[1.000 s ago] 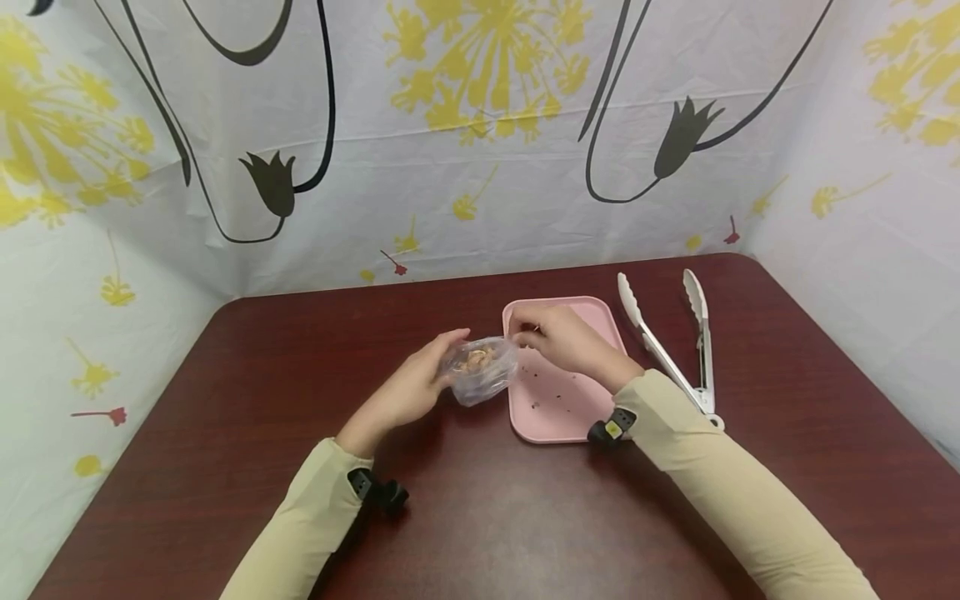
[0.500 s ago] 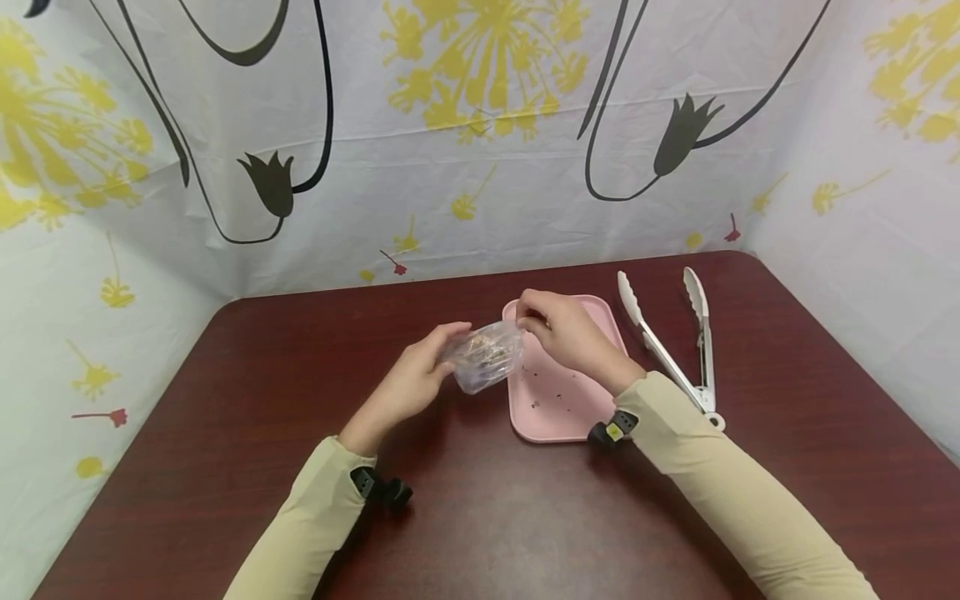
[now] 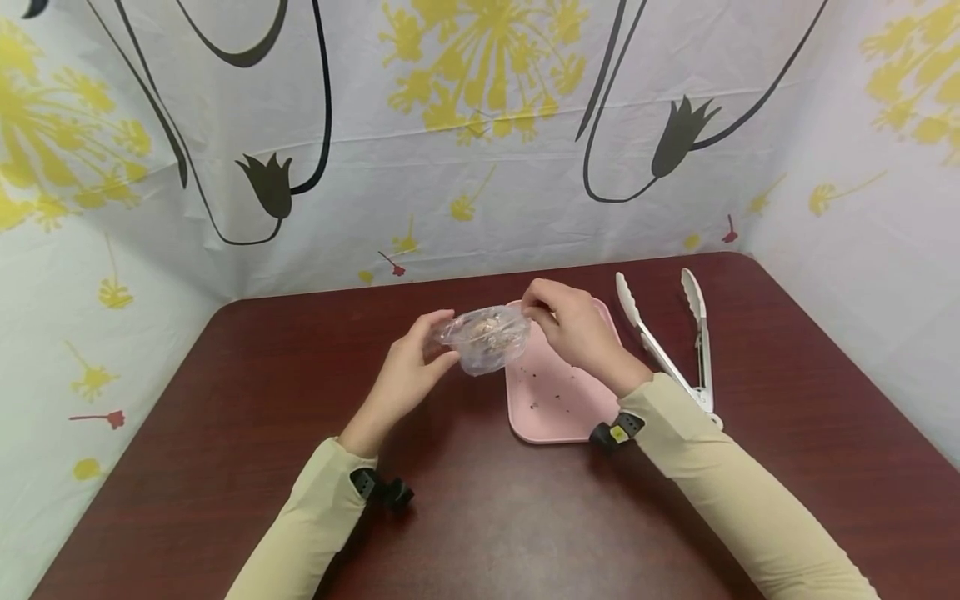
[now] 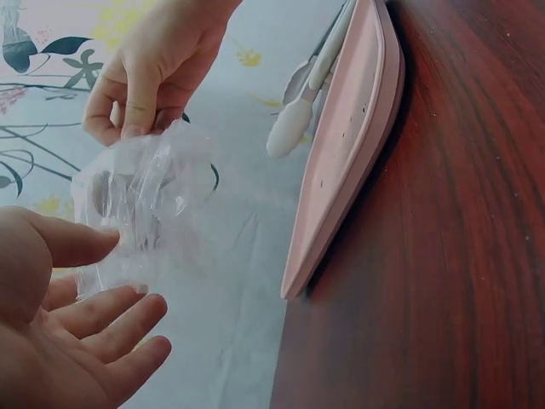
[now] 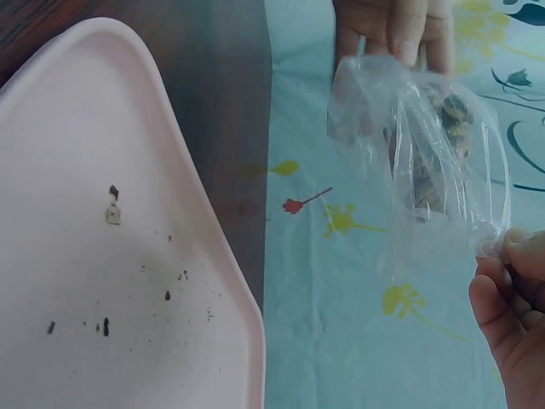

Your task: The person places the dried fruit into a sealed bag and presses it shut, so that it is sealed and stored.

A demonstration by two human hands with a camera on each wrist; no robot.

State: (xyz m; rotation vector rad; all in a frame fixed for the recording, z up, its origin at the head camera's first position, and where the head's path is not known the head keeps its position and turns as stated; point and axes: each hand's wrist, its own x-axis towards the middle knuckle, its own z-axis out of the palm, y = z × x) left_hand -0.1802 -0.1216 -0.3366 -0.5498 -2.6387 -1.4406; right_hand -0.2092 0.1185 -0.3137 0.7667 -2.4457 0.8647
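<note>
A clear plastic bag (image 3: 491, 340) with small brownish pieces inside hangs between my hands, above the left edge of the pink tray. My right hand (image 3: 570, 329) pinches the bag's right end between thumb and fingertips. At the opposite end my left hand (image 3: 408, 367) holds the bag's edge, thumb on one side and fingers on the other. In the left wrist view, the left hand's lower fingers (image 4: 128, 336) stretch out away from the film. The right wrist view shows the brown contents (image 5: 438, 153) through the wrinkled plastic; their exact kind is unclear.
The pink tray (image 3: 551, 417) lies on the dark red wooden table (image 3: 480, 517), with small dark crumbs (image 5: 106, 326) scattered in it. White-tipped metal tongs (image 3: 701, 350) lie spread to its right. A patterned cloth (image 3: 337, 242) hangs behind the table.
Both hands have lifted the bag a little and carried it away from the body. The bag has turned and stretched flatter between them. Tray and tongs stay put.
</note>
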